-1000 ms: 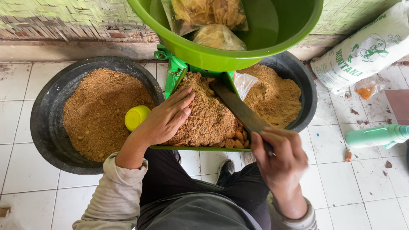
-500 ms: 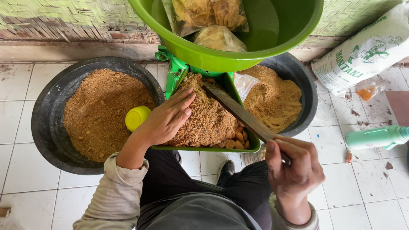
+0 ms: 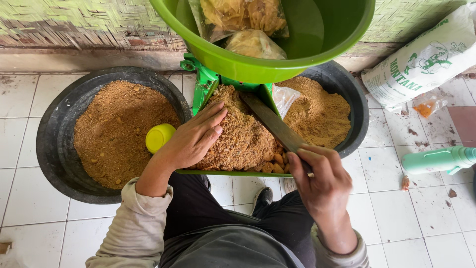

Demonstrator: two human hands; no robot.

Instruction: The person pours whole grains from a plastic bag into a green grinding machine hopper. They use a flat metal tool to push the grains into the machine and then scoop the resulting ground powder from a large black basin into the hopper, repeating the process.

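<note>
While the green tray (image 3: 201,94) sits hemmed between two round black basins (image 3: 54,144) at the frame's centre, with open white tile only at lower left and right, the left hand (image 3: 193,141) lies flat, fingers spread and grasping nothing, on its coarse brown crumbly heap (image 3: 240,136). The right hand (image 3: 320,181) is curled tight round a long flat dark blade (image 3: 272,124) slanting up into the heap. Compared with half a second ago, this hand sits slightly higher, the blade steeper.

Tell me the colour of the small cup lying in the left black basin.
Yellow: the small cup shows clearly in the head view, beside the left hand.
</note>
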